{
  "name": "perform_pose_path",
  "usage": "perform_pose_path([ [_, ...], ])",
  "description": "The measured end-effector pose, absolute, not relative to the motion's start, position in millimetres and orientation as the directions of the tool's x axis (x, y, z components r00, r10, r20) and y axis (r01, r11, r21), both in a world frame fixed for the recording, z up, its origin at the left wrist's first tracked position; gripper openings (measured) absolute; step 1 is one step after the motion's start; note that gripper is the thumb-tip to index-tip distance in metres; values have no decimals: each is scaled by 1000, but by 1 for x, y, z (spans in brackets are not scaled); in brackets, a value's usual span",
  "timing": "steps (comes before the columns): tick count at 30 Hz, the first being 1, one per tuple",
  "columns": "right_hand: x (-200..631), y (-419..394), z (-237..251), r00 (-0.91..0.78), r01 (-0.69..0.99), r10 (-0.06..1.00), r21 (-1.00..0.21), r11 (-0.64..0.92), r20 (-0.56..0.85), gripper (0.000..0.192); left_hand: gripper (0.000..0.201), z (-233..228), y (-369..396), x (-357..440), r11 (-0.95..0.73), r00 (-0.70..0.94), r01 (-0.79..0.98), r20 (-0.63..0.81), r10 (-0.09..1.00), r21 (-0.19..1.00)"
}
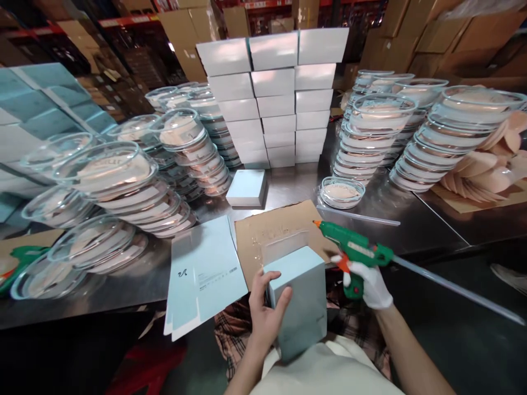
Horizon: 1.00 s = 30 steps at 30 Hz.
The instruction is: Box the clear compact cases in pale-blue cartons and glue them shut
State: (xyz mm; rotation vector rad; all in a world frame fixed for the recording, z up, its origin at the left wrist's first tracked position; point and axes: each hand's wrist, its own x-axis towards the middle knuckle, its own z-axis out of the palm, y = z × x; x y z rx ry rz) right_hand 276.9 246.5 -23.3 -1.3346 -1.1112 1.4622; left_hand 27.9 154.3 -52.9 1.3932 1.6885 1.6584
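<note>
My bare left hand [267, 312] grips a light blue box [304, 302], thumb and fingers bent over its near left edges. The box is tilted up against my lap at the table's front edge, with a clear plastic flap [288, 246] beyond its top. In my gloved right hand [373, 282] is a green hot glue gun [349, 241], its orange nozzle pointing left above the cardboard sheet [255, 236]. A long clear glue stick [457, 288] sticks out of its back. Flat light blue printed sheets [201, 274] lie left of the cardboard.
A small closed box [246, 188] stands on the metal table [284, 186] before a tall stack of white boxes [274, 99]. Stacks of clear round containers [366, 137] flank it on both sides. Another glue gun [22, 260] lies far left. A loose glue stick [362, 216] lies right.
</note>
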Motion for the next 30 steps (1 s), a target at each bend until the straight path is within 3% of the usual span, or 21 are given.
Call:
perform_pose_path([
  [3, 270, 282, -20, -118, -69, 901, -902, -426, -417, 49, 34, -55, 154, 27, -195, -427, 325, 328, 843, 925],
  [6, 276, 302, -16, -95, 150, 870, -871, -468, -484, 46, 39, -57, 153, 26, -186, -439, 302, 309, 844, 935],
  [8, 281, 300, -9, 19, 289, 915, -874, -390, -403, 40, 40, -58, 153, 25, -187, -448, 282, 301, 842, 941],
  [10, 279, 290, 3, 65, 288, 966, -922, -259, -251, 37, 41, -57, 153, 25, -200, -440, 252, 296, 848, 947],
  [12, 266, 278, 14, -83, 177, 979, -969, -171, -188, 48, 40, -54, 154, 28, -240, -397, 203, 303, 866, 949],
  [15, 242, 269, 22, -439, 21, 861, -962, -274, -255, 58, 37, -47, 156, 34, -305, -325, 97, 320, 890, 947],
  [17, 236, 267, 19, -495, -14, 829, -951, -308, -261, 54, 37, -44, 157, 38, -302, -326, 11, 289, 900, 953],
  [20, 246, 266, 11, -563, -55, 824, -991, -122, -70, 65, 50, -46, 162, 38, -321, -386, -168, 237, 891, 932],
  [22, 257, 265, 9, -678, -85, 727, -994, 70, 109, 76, 59, -49, 165, 34, -356, -420, -229, 239, 876, 906],
  [24, 265, 262, 10, -725, -72, 657, -971, 227, 207, 63, 50, -51, 166, 30, -359, -407, -186, 261, 876, 915],
  [27, 265, 255, 11, -686, 1, 683, -939, 345, 250, 26, 30, -50, 165, 27, -310, -351, -78, 265, 898, 948],
  [30, 262, 256, 5, -717, -4, 661, -950, 313, 221, 31, 31, -50, 162, 23, -236, -365, -70, 195, 910, 969],
])
